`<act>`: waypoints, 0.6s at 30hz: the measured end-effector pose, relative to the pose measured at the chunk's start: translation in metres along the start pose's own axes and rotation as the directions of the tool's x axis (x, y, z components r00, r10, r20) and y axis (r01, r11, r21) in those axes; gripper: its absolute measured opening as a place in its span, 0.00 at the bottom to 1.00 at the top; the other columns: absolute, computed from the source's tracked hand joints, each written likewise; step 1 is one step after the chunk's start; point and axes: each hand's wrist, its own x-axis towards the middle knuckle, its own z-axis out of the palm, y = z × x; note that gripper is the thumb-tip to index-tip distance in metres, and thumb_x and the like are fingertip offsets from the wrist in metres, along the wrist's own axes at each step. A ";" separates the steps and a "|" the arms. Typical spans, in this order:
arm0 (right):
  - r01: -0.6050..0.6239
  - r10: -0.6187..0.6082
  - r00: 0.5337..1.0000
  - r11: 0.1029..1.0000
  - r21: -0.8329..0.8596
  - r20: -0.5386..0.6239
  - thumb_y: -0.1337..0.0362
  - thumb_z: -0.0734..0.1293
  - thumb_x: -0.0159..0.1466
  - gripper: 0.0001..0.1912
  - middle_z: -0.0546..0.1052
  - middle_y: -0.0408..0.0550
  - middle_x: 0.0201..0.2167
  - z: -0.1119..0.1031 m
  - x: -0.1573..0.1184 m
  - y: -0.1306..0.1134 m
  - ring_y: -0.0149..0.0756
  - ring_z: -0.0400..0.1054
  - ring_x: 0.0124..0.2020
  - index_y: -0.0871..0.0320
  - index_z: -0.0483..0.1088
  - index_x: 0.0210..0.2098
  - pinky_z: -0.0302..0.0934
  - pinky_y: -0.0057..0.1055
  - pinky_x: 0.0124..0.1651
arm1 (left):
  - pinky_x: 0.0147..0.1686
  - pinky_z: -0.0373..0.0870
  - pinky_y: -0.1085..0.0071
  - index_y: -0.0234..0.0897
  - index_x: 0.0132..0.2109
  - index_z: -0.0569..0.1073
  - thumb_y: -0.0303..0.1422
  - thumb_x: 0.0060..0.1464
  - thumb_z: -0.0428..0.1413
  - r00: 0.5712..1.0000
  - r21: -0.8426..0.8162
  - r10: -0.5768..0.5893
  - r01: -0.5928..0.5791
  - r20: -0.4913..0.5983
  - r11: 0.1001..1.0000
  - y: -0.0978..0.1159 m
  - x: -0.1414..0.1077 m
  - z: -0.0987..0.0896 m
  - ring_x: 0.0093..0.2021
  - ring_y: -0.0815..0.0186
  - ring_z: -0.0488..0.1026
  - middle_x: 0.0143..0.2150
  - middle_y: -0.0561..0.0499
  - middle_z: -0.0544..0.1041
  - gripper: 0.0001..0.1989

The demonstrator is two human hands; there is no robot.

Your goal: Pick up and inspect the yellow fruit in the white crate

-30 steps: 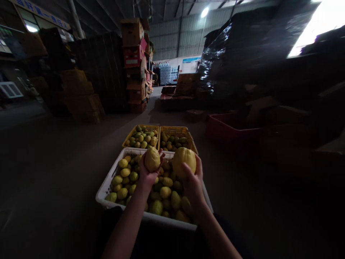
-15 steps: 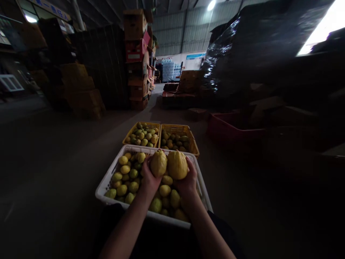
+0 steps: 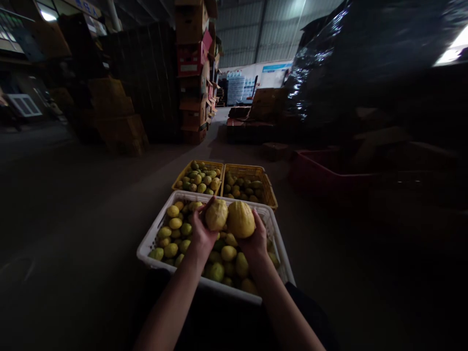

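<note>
My left hand (image 3: 202,231) is wrapped around a yellow, lumpy citrus fruit (image 3: 216,215), its fingers along the left side. A larger citrus fruit (image 3: 241,220), yellow with deep ribs, rests in my right hand (image 3: 257,239). Both fruits are held side by side above a white plastic crate (image 3: 161,265). Many smaller yellow and green lemon-like fruits (image 3: 228,253) fill much of that crate. My forearms cover part of its contents and its near rim.
Behind the white crate stand two yellow crates, a left one (image 3: 222,181) and a right one (image 3: 270,192), both with similar fruit. A dark red bin (image 3: 321,170) is at the right. Farther off are stacked cardboard boxes (image 3: 192,63) and a film-wrapped stack (image 3: 351,63).
The camera view has shifted, so the scene sits slightly right and higher. The smaller fruit in my left hand has tilted and looks rounder. Both hands keep their hold.
</note>
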 end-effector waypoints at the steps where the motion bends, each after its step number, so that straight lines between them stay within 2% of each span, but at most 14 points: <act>1: -0.030 0.031 0.999 0.999 0.023 -0.032 0.46 0.69 0.60 0.17 0.83 0.45 0.29 -0.001 0.001 0.002 0.47 0.80 0.33 0.52 0.77 0.37 0.77 0.47 0.40 | 0.47 0.75 0.67 0.31 0.52 0.80 0.33 0.58 0.49 1.000 -0.002 -0.006 0.006 -0.016 1.000 -0.001 -0.001 0.000 0.49 0.56 0.80 0.43 0.42 0.84 0.21; 3: -0.102 0.111 0.988 0.991 0.085 -0.106 0.47 0.70 0.59 0.16 0.83 0.44 0.30 -0.003 0.004 0.004 0.47 0.79 0.34 0.51 0.77 0.36 0.77 0.47 0.42 | 0.44 0.75 0.68 0.31 0.54 0.80 0.34 0.60 0.48 1.000 -0.012 -0.009 0.008 -0.030 1.000 -0.004 -0.001 0.000 0.46 0.58 0.81 0.44 0.43 0.84 0.22; 5: -0.134 0.149 0.981 0.984 0.119 -0.124 0.48 0.70 0.59 0.15 0.83 0.45 0.32 -0.006 0.005 0.005 0.47 0.80 0.36 0.52 0.77 0.37 0.76 0.48 0.44 | 0.43 0.74 0.69 0.33 0.56 0.79 0.33 0.61 0.49 1.000 -0.026 0.001 -0.002 -0.023 1.000 -0.007 -0.001 -0.001 0.44 0.60 0.81 0.45 0.44 0.84 0.22; 10: -0.177 0.178 0.984 0.979 0.105 0.003 0.47 0.69 0.59 0.16 0.84 0.47 0.34 -0.016 0.008 0.002 0.49 0.79 0.39 0.52 0.78 0.38 0.75 0.52 0.45 | 0.46 0.73 0.67 0.35 0.57 0.77 0.34 0.61 0.50 1.000 -0.012 0.006 -0.006 0.003 1.000 -0.010 0.002 0.000 0.43 0.60 0.80 0.45 0.46 0.84 0.21; 14: -0.173 0.170 0.984 0.981 0.085 0.042 0.47 0.70 0.60 0.16 0.84 0.48 0.35 -0.018 0.008 -0.002 0.50 0.79 0.40 0.52 0.77 0.39 0.75 0.52 0.45 | 0.48 0.73 0.66 0.35 0.51 0.78 0.33 0.61 0.50 0.999 0.000 -0.008 0.008 -0.035 1.000 -0.010 0.003 0.002 0.42 0.60 0.80 0.41 0.47 0.83 0.16; 18: -0.184 0.189 0.981 0.978 0.095 -0.049 0.49 0.69 0.59 0.16 0.83 0.47 0.34 -0.014 0.006 -0.004 0.48 0.79 0.39 0.52 0.76 0.40 0.76 0.50 0.44 | 0.46 0.74 0.65 0.36 0.41 0.78 0.33 0.60 0.52 0.996 -0.001 -0.062 0.062 -0.065 0.998 -0.009 0.006 -0.002 0.36 0.61 0.78 0.34 0.48 0.81 0.10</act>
